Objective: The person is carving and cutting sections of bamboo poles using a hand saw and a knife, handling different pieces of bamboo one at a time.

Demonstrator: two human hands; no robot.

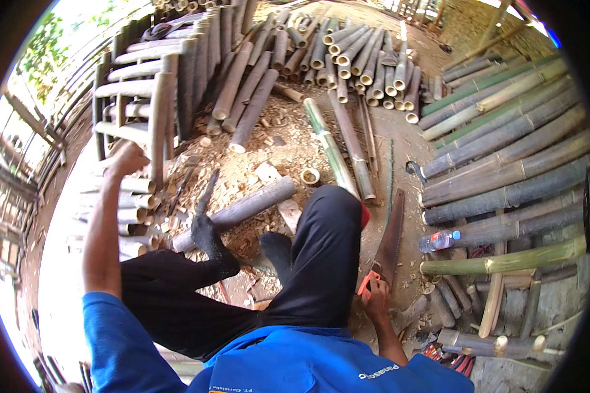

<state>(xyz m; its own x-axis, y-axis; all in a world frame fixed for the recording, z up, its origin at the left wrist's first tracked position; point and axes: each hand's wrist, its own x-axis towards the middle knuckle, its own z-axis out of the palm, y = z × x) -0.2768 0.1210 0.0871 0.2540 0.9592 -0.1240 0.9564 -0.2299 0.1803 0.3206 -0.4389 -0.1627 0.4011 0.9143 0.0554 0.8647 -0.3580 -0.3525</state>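
Observation:
My right hand (376, 298) is closed round the orange handle of a handsaw (391, 239), beside my right knee. Its long brown blade points away from me over the ground. Out to the left, my left hand (128, 158) is raised with its fingers curled, next to a bamboo frame (158, 131). Whether it grips part of that frame is hard to make out. A grey bamboo pole (255, 202) lies across the ground by my dark-socked feet. Past it sits a short cut bamboo ring (310, 176), and a green bamboo pole (331, 147) lies to its right.
Wood chips (278, 131) cover the ground ahead. A large pile of cut bamboo (367, 59) lies at the far side. Long bamboo poles (505, 167) are stacked on the right, with a plastic bottle (439, 242) on them. More cut bamboo (130, 215) lies left of my feet.

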